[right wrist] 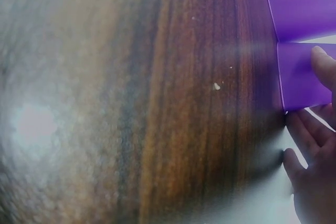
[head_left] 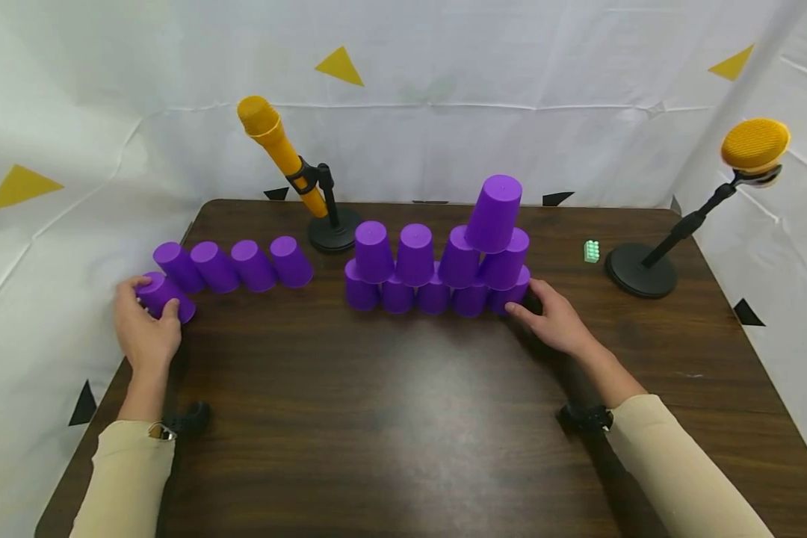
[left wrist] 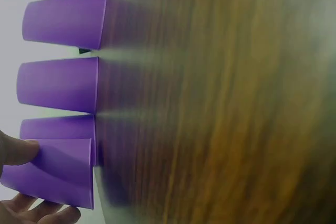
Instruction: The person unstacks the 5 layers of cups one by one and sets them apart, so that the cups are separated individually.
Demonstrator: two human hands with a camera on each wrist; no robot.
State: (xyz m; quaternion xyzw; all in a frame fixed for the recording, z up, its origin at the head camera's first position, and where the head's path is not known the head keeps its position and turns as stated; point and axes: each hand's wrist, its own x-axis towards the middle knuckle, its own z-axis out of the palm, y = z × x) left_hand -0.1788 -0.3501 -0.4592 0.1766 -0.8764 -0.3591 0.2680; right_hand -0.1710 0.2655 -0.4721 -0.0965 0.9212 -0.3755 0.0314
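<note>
In the head view my left hand grips an upside-down purple cup in front of the leftmost of four cups in a row. The left wrist view has the thumb on one side of this cup and the fingers on the other. My right hand holds the rightmost bottom cup of a stack, thumb at its front; the right wrist view also has that cup between thumb and fingers. Five cups form the bottom row, four stand above them, and a single cup tops the right end.
Behind the cups stands a yellow microphone on a black base. At the right are another yellow microphone on a black stand and a small green block. A white sheet hangs behind the brown table.
</note>
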